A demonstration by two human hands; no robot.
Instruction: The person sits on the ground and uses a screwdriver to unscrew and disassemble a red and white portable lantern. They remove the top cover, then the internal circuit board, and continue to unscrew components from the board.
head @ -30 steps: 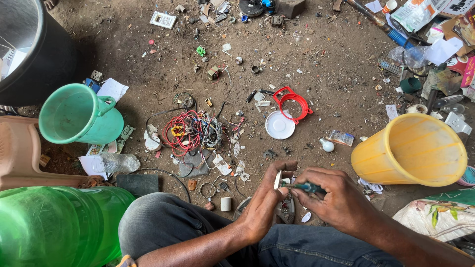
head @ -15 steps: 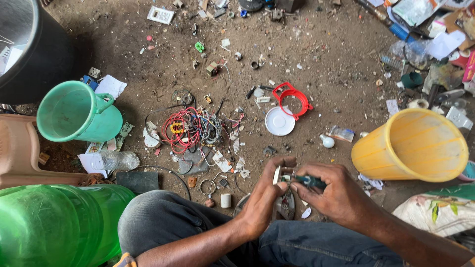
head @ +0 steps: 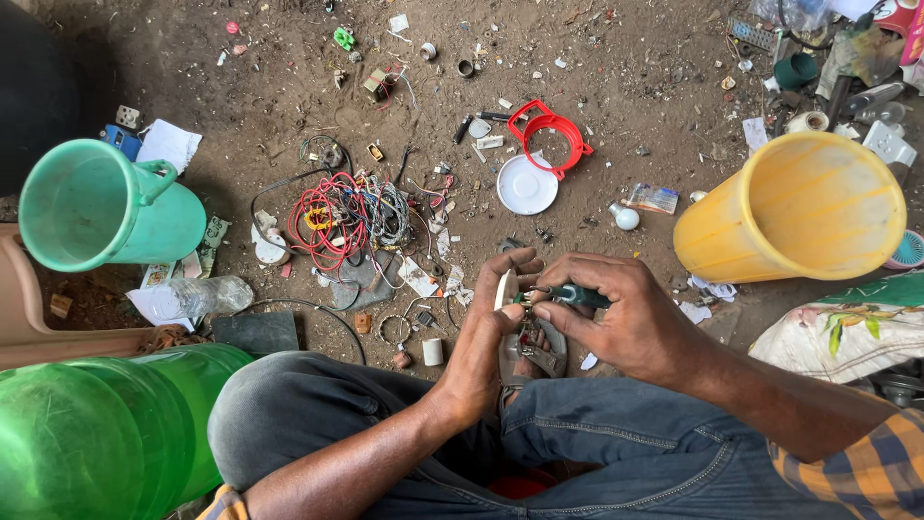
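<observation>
Small printed sachet [head: 654, 198] flat on the dirt floor [head: 635, 77] beside the yellow bucket [head: 791, 207]; flower-printed white sack [head: 847, 332] at right edge.

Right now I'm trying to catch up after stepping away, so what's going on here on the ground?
A person sits on the dirt floor. Their left hand holds a small white part, and their right hand presses a green-handled screwdriver against it. In front lie a tangle of red and grey wires, a white disc and a red ring. A yellow bucket and a green jug stand either side.
</observation>
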